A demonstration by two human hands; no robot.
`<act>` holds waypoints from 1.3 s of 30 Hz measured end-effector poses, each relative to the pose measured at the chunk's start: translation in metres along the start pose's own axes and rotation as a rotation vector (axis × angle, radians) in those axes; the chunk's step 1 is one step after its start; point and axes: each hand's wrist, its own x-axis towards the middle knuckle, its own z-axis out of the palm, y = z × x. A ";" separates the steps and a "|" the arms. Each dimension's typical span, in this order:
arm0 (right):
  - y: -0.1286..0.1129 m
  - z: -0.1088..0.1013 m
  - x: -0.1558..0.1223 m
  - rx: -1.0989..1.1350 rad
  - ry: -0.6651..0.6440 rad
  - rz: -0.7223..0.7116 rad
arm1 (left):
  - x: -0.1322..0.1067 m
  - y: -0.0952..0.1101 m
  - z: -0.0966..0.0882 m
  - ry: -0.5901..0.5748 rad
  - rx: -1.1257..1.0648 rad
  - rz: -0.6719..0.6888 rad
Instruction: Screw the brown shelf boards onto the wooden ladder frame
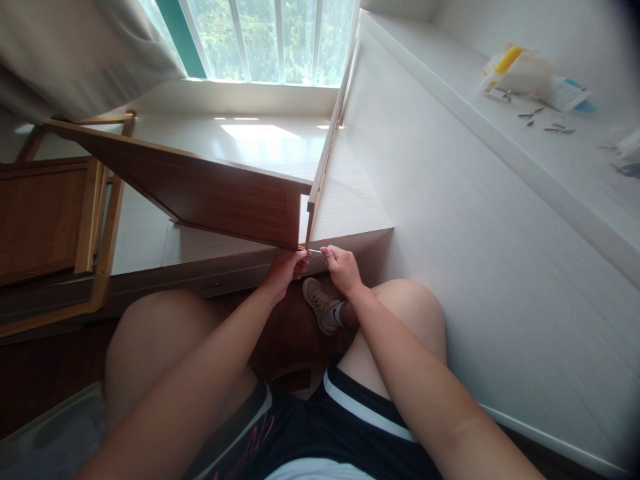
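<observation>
A brown wooden panel (210,193) stands out from the thin edge of a white board (325,160). My left hand (285,270) is closed around the panel's lower corner, where it meets the white board. My right hand (340,265) is just to the right of that corner, fingers pinched on a small thin metal piece (316,252) that points at the joint. I cannot make out what the piece is. Both forearms reach forward over my bare knees.
A white cabinet side (475,253) fills the right. Small metal parts (545,121) and a yellow and white packet (520,70) lie on its top face. A wooden frame (95,220) leans at the left. A window is ahead; my shoe (320,303) rests on dark floor.
</observation>
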 end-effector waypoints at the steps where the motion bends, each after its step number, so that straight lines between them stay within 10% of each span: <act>1: 0.000 0.000 0.000 0.005 -0.006 0.003 | 0.000 0.000 0.000 -0.002 0.000 0.003; 25: 0.003 0.013 -0.006 0.189 -0.029 0.045 | -0.001 0.001 -0.003 -0.013 0.003 0.004; 39: -0.005 0.011 0.007 0.684 -0.175 0.315 | 0.001 -0.001 -0.003 -0.009 0.003 -0.004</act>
